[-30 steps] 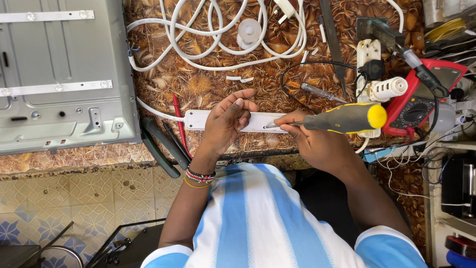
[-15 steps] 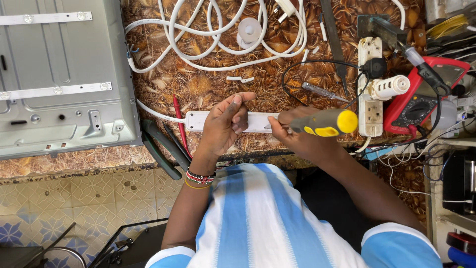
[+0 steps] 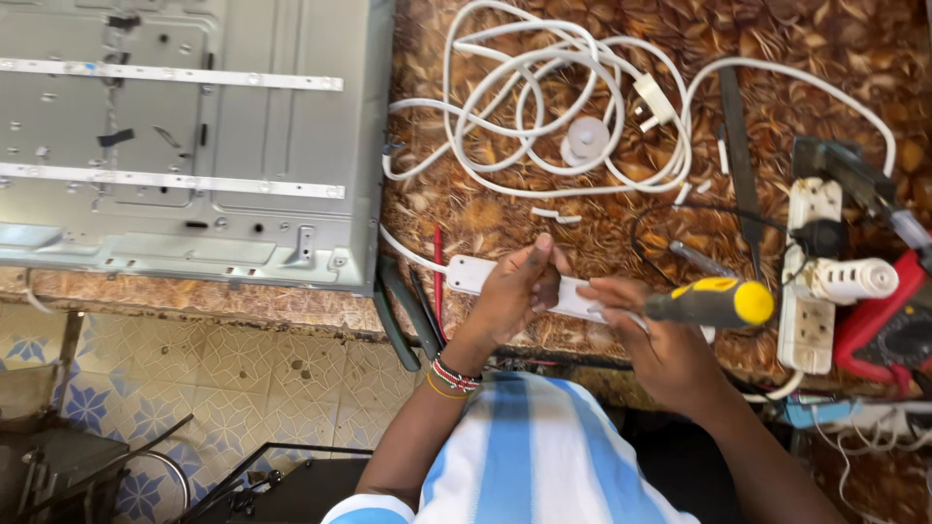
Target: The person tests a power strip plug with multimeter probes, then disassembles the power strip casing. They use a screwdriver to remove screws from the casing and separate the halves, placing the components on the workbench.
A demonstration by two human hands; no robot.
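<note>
Nearest, left hand pressing flat on the white power strip at the worktop edge, grip spread over its casing. Beside it, right hand closed round a yellow-handled screwdriver, now swung level and drawn closer to the strip than half a second ago; likely another screw being worked. Farther right, a second white socket strip and a red meter. Beyond, coiled white cable. Far left, a grey metal panel with pale strips. No readable labels or packages.
</note>
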